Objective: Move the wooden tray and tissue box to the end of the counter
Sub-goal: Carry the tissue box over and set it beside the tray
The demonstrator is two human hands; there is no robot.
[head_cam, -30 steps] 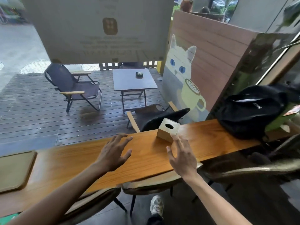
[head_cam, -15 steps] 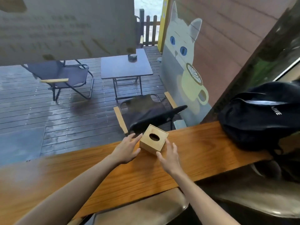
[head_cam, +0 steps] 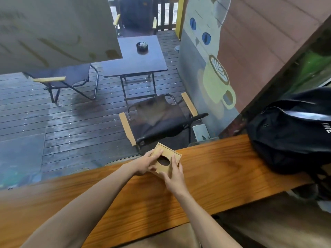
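A small wooden tissue box (head_cam: 167,154) with a dark oval hole in its top sits at the far edge of the long wooden counter (head_cam: 215,169), near its middle. My left hand (head_cam: 146,163) grips the box's left side, fingers over the top edge. My right hand (head_cam: 174,178) holds its near right corner, fingers up along the side. The wooden tray is out of view.
A black backpack (head_cam: 290,136) lies on the counter at the right, about a forearm's length from the box. Beyond the glass are a wet deck, folding chairs (head_cam: 161,120) and a small table (head_cam: 136,58). A stool seat (head_cam: 161,238) shows below the counter's near edge.
Both hands reached forward from mid-counter and closed on the tissue box. My view moved closer and to the right, so the tray at the left dropped out of sight.
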